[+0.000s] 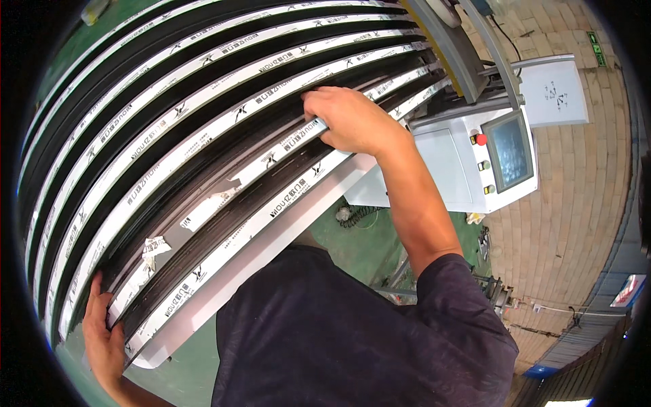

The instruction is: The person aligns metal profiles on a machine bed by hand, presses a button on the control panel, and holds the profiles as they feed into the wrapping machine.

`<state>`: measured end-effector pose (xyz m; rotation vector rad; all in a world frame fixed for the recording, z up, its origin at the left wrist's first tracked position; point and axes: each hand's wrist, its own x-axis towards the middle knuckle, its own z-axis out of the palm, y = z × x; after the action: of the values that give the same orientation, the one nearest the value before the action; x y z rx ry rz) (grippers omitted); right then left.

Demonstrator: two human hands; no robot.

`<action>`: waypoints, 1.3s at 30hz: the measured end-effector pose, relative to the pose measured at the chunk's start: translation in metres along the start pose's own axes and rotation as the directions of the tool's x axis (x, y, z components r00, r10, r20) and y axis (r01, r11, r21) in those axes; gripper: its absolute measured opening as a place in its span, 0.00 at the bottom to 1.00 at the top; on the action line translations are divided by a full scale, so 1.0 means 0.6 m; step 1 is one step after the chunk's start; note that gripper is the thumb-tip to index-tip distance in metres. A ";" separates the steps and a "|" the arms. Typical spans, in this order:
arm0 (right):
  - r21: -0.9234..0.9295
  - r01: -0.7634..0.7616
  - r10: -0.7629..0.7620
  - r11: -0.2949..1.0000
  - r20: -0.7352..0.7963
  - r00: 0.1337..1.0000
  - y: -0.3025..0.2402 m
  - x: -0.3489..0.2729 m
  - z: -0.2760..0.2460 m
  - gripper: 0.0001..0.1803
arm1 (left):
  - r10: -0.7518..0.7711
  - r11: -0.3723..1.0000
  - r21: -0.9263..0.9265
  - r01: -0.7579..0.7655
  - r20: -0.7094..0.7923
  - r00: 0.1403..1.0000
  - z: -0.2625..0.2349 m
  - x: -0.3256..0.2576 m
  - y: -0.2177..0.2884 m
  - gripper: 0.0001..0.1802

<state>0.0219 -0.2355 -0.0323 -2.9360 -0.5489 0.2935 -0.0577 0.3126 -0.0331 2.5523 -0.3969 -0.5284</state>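
Long dark profile bars with white printed film strips (152, 163) lie side by side across the view. One of them, a profile bar with torn film (254, 168), is second from my body; bare grey surface and ragged film scraps show along it. My right hand (349, 121) is closed over this bar towards its right part, its fingers curled down the far side. At the bar's left end my left hand (102, 339) is closed round it, fingers on the far side and thumb on the near side. The fingertips of both hands are partly hidden.
A white machine cabinet (434, 166) with a screen (510, 152) and a red button (481, 139) stands to the right. Above it are a grey machine frame (468, 74) and a white sheet (556, 91). A pale ledge (271, 247) runs between the bars and my body.
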 end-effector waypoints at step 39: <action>0.179 -0.046 0.084 0.983 -0.208 0.975 -0.022 -0.072 -0.017 0.19 | -0.388 0.920 -0.021 0.392 0.109 0.915 -0.046 -0.072 -0.100 0.38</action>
<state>-0.0200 -0.2404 -0.0131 -2.7728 -0.3764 0.0267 -0.0733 0.3899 -0.0295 2.5768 0.0982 -0.8060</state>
